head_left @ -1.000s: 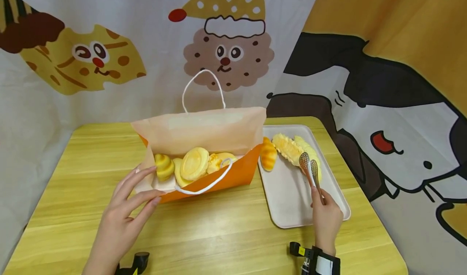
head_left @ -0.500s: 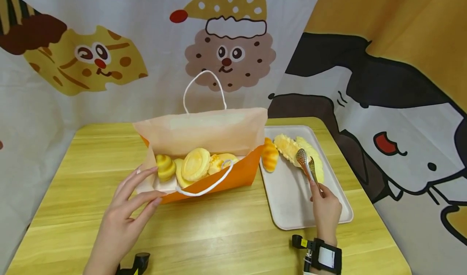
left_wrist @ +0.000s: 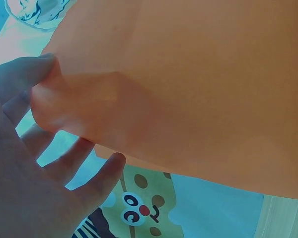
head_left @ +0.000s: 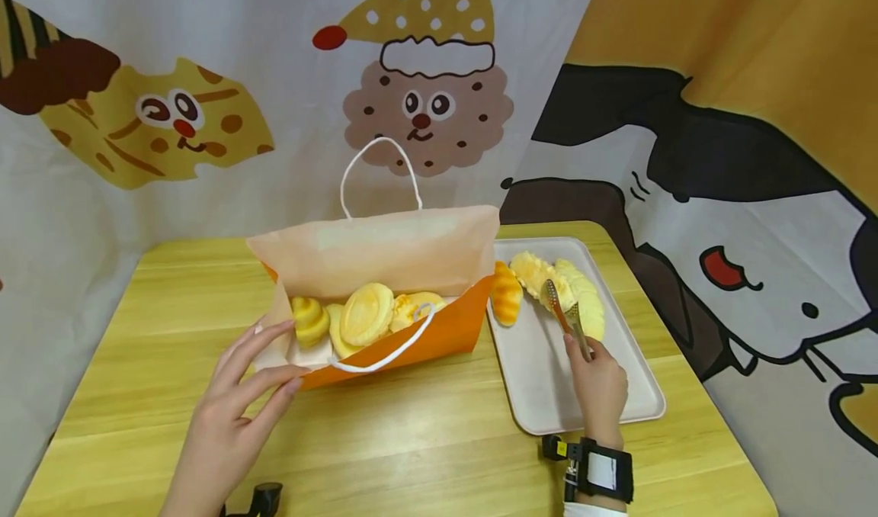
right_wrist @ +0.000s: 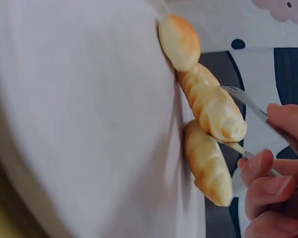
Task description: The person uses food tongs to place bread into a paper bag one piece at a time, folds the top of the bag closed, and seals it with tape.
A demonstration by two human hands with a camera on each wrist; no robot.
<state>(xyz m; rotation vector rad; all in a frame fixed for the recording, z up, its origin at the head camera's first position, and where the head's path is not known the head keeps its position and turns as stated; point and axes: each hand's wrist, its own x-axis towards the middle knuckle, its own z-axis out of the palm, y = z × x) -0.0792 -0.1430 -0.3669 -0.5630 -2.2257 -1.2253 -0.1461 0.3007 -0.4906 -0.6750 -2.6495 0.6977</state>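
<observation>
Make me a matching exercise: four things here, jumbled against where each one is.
1. swirled yellow bun
2. slim metal tongs
3. oval orange-striped bread roll
4. orange paper bag with white cord handles

A. gripped by the right hand
B. pinched at its edge by the left hand
C. inside the bag
D. on the pale rectangular tray

Pairs: 1-C, 2-A, 3-D, 4-B

Black wrist strap [head_left: 623, 475] bears a white panel [head_left: 602, 472]; white cuff [head_left: 594, 510] below.
</observation>
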